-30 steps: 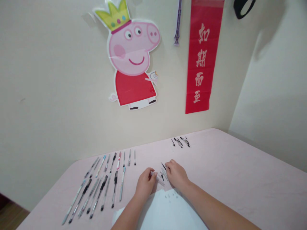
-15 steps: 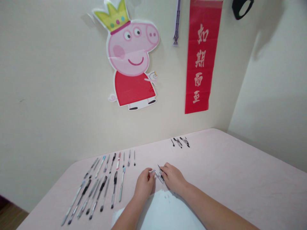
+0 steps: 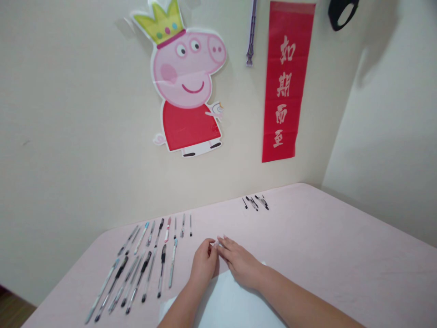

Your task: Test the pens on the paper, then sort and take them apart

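Close together over the top edge of a white paper sheet [image 3: 235, 303], my two hands meet at the fingertips. My left hand [image 3: 204, 260] is closed in a pinch on a small pale, clear piece [image 3: 215, 244], which looks like the end of a pen barrel. My right hand [image 3: 239, 260] reaches across from the right, fingers stretched close together, their tips touching that piece. Whatever lies under its palm and thumb is hidden. Left of my hands, the nearest pen [image 3: 173, 264] has a blue top and a grey body.
Two rows of pens lie at left, including a black-capped pen [image 3: 161, 271] and a pink pen [image 3: 167, 229]. Small black and clear pen parts [image 3: 251, 203] lie near the wall. The pink-covered table [image 3: 324, 246] meets the wall behind.
My right hand has shifted left and up against my left hand. The black refill it held and the clear pen parts between the hands are now mostly covered.
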